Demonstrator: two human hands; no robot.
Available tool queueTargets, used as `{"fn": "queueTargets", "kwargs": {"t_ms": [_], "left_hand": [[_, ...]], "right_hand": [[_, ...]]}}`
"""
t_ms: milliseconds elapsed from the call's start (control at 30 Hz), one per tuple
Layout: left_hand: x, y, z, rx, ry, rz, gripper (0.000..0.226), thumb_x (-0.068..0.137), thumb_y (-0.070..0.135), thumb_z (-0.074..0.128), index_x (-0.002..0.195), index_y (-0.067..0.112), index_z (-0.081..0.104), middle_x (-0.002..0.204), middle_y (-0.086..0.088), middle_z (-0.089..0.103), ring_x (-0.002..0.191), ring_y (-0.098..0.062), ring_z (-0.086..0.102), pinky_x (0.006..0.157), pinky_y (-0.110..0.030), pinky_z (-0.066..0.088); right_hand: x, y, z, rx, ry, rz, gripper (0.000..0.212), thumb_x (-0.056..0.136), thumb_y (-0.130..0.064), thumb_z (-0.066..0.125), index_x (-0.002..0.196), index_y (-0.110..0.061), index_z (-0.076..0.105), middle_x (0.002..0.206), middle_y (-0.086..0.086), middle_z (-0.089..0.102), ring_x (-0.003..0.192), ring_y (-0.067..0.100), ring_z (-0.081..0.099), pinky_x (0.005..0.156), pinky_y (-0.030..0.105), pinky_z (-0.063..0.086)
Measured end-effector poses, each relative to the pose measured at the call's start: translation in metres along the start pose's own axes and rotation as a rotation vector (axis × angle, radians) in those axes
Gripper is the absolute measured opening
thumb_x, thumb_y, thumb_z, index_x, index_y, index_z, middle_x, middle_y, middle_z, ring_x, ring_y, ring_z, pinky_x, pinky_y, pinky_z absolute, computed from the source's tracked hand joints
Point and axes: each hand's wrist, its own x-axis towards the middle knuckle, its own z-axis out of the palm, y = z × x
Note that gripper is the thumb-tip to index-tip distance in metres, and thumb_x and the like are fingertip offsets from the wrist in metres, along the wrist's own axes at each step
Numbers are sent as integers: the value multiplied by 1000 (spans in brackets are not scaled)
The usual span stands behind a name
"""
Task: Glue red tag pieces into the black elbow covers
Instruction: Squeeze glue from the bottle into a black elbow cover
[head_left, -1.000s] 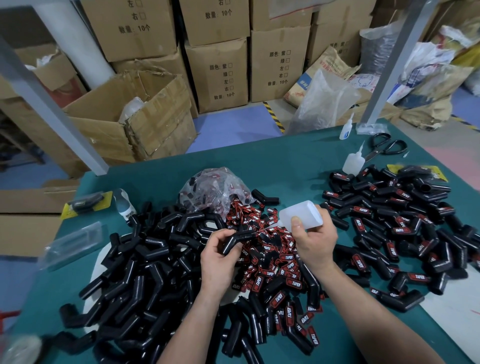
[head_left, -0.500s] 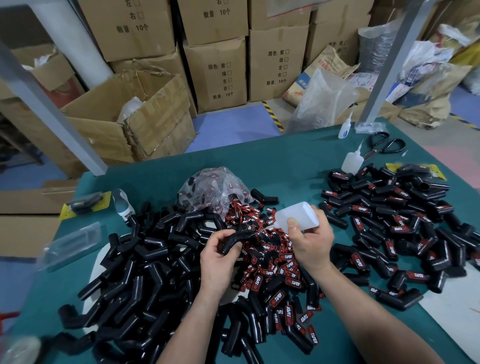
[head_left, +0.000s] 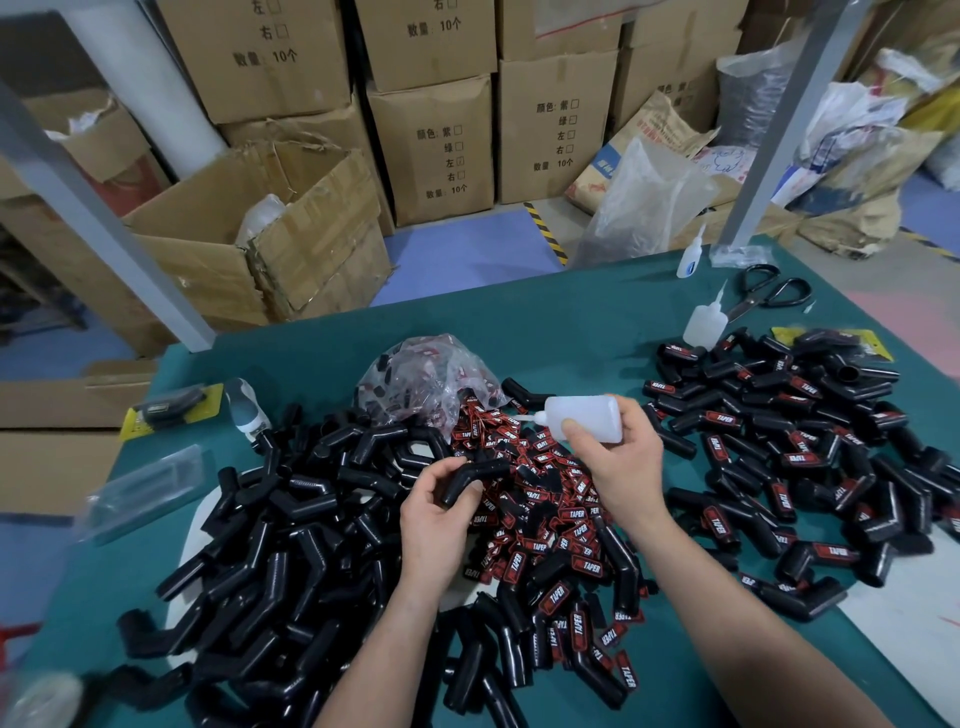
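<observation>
partly, the left hand (head_left: 435, 527) hides its elbow cover (head_left: 474, 474).

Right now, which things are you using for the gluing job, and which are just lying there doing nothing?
In the job: glue bottle in the right hand; black elbow cover in the left hand; red tags; untagged covers; tagged covers.
Lying about: scissors; small white bottle; cardboard boxes.

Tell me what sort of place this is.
Likely a small factory's assembly bench in a storeroom: stacked cartons behind, heaps of covers and red tags on the table, a glue bottle in the right hand.
</observation>
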Motion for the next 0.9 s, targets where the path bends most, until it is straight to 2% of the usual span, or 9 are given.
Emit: {"fn": "queueTargets", "kwargs": {"t_ms": [100,233,300,367,467,600,700,800,900], "left_hand": [[1,0,1,-12,4,-15,31,90,3,79,110,26,73,101,8,78,92,-8,72,88,-23,56],[2,1,1,-8,6,-19,30,90,4,78,109,27,73,100,11,78,90,-5,72,85,-19,55],[2,1,0,-9,4,-29,30,91,5,78,110,28,73,100,10,78,91,-7,72,87,-24,57],[1,1,0,-12,4,-40,29,91,6,78,111,27,73,102,9,77,94,-12,73,91,-31,58],[1,1,0,-22,12,-52,30,92,6,77,112,27,73,102,8,77,96,-16,73,94,-37,58],[1,2,0,-24,14,-50,30,92,7,77,112,29,72,102,8,76,96,-16,73,94,-36,58],[1,2,0,-33,7,-48,30,92,8,77,112,31,72,102,9,76,96,-17,73,92,-34,59],[1,1,-1,-36,10,-47,30,93,9,77,111,33,72,102,9,76,97,-18,73,91,-31,58],[1,1,0,-41,15,-42,30,93,9,77,111,32,72,103,9,76,98,-17,73,92,-30,57]], "right_hand": [[15,6,-11,-152,-152,139,37,74,-22,86,97,-44,67,96,-16,72,84,5,67,76,26,54],[30,19,-28,-427,-227,167,39,81,-24,79,108,-48,64,103,-17,69,79,-2,64,70,12,47],[34,23,-32,-543,-258,179,42,83,-21,74,121,-37,64,107,-15,65,79,1,62,71,14,46],[36,27,-34,-649,-264,165,31,83,-23,74,112,-32,66,103,-18,62,88,5,61,74,17,43],[35,32,-35,-642,-228,191,21,84,-30,77,96,-37,61,99,-15,63,92,3,60,73,17,41],[37,41,-34,-584,-242,213,43,94,-23,69,135,-26,56,115,-11,59,106,6,56,90,19,42],[37,45,-33,-652,-319,183,38,98,-20,63,135,-23,56,120,-5,55,111,13,56,100,30,44],[36,50,-33,-676,-323,188,34,98,-24,65,130,-20,57,119,-4,59,107,13,60,97,32,48],[36,51,-34,-706,-284,236,33,95,-28,68,124,-22,55,109,-5,66,90,10,65,85,33,54]]}}
